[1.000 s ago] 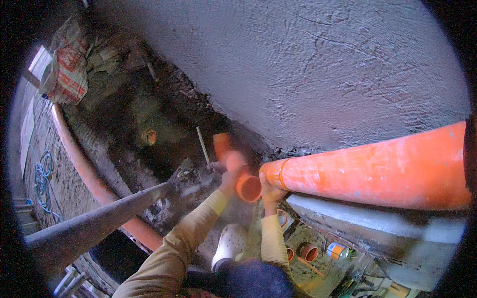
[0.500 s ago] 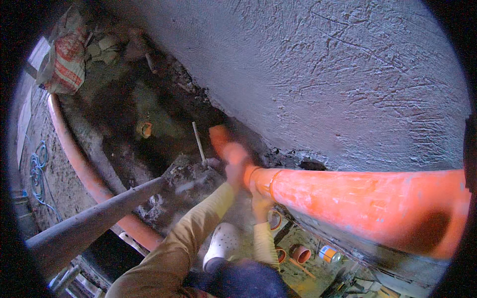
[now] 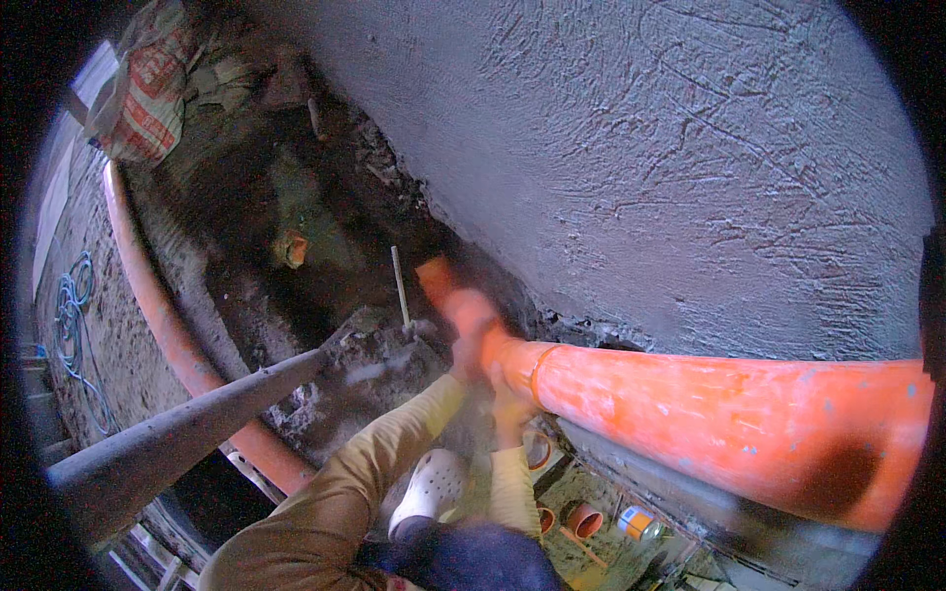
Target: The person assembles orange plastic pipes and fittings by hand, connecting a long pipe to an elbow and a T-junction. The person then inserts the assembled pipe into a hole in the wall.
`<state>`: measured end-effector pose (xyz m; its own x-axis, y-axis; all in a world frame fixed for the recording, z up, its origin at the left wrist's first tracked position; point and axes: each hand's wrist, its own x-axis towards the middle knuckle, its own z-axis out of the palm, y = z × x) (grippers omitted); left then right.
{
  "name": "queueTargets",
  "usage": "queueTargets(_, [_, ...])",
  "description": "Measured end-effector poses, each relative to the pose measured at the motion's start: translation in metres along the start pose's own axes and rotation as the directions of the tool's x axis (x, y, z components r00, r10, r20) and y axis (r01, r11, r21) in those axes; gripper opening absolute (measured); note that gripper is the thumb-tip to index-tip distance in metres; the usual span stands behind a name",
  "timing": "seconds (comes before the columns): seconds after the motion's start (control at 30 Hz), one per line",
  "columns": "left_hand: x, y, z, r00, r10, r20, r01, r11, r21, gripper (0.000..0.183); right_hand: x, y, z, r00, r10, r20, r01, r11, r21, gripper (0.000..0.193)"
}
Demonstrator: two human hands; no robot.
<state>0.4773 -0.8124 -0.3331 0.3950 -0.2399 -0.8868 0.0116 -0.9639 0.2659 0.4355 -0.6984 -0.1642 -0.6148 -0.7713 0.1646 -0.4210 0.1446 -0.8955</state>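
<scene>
A long orange pipe runs from the right edge towards the middle, along the foot of the rough wall. At its far end is an angled orange pipe fitting, its tip beside a dark hollow in the ground. My left hand is closed around this fitting, partly blurred. Just nearer, my right hand grips the underside of the pipe's end, close to a raised ring; its fingertips are partly hidden. Both arms wear tan sleeves.
A grey rough-plastered wall rises on the right. A dark bar and a curved orange pipe cross the left side. A thin stick stands near the fitting. Short orange pipe pieces and a can lie below right.
The view has shifted slightly, and the long pipe sits a little lower in it. Both hands keep their grip, and one of two ring lines near the joint no longer shows.
</scene>
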Motion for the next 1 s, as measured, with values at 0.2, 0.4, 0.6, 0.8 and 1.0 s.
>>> queueTargets(0.2, [0.003, 0.012, 0.004, 0.955, 0.277, -0.106, -0.280, 0.960, -0.015, 0.029, 0.015, -0.060, 0.005, 0.998, 0.060, 0.015, -0.061, 0.987, 0.152, 0.076])
queueTargets(0.4, [-0.041, -0.003, -0.035, 0.785, 0.565, 0.253, -0.369, 0.756, -0.541, 0.046, 0.025, -0.058, 0.001, 0.999, 0.035, 0.037, -0.041, 0.982, 0.184, 0.076])
queueTargets(0.6, [-0.137, 0.006, -0.072, 0.878, 0.283, 0.386, 0.127, 0.639, -0.758, 0.065, 0.014, -0.076, -0.008, 0.985, 0.135, 0.108, -0.152, 0.974, 0.166, 0.076])
queueTargets(0.8, [-0.172, 0.015, -0.090, 0.842, 0.266, 0.470, 0.241, 0.593, -0.768, 0.077, 0.009, -0.051, -0.005, 0.998, -0.042, -0.039, 0.047, 0.986, 0.158, 0.071])
queueTargets(1.0, [-0.095, 0.001, -0.072, 0.620, 0.419, 0.664, 0.262, 0.687, -0.678, 0.079, 0.009, -0.050, -0.001, 0.989, -0.136, -0.055, 0.145, 0.951, 0.273, 0.072])
